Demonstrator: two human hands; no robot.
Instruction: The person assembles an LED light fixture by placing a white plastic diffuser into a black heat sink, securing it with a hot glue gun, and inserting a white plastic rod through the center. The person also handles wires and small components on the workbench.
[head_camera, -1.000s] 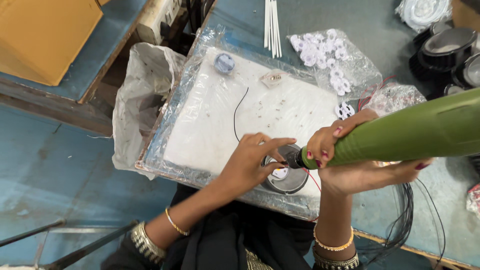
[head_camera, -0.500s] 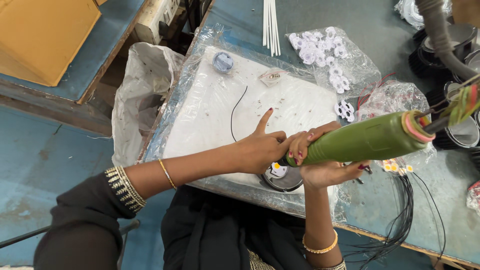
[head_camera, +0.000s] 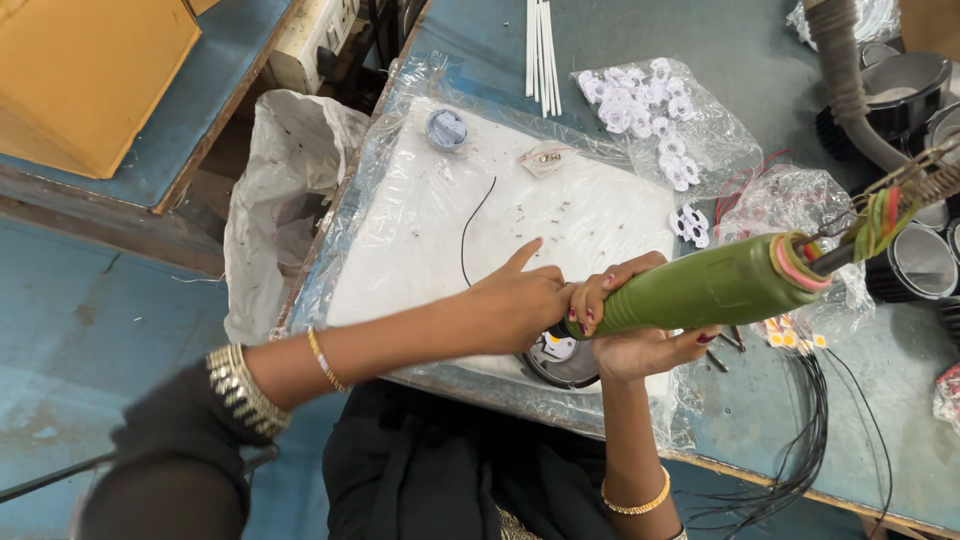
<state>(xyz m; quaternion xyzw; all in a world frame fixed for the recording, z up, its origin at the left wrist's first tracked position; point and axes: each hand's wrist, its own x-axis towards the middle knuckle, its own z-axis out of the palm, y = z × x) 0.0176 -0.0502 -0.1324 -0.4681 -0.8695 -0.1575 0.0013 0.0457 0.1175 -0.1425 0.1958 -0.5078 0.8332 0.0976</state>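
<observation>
Two hands meet over one small round part (head_camera: 562, 358) at the near edge of the white pad (head_camera: 590, 215). The right hand (head_camera: 640, 325) has its grip wrapped tight around the green driver (head_camera: 705, 288), which lies nearly level, its tip pointing down and left into the part. The left hand (head_camera: 520, 305) presses on the same spot, fingers curled against the driver's nose and the forefinger stuck out straight; whether it pinches anything is hidden, so I cannot tell what its grip holds.

The part sits half under both hands: a dark ring with a white face shows, nothing finer. By the look of it, the fastening of this piece is under way, not finished, since the tool is on it and both hands steady it.

Much seems left. A bag of white pieces (head_camera: 650, 110) lies at the far side of the pad, and a few more white pieces (head_camera: 688, 225) lie loose near its right edge. Dark round housings (head_camera: 915, 265) are stacked at the right of the desk (head_camera: 900, 400), some appearing hollow. A bundle of black wires (head_camera: 800, 450) hangs off the front edge, and one loose black wire (head_camera: 470, 235) curves across the pad. Tiny specks, maybe screws, dot the pad.
</observation>
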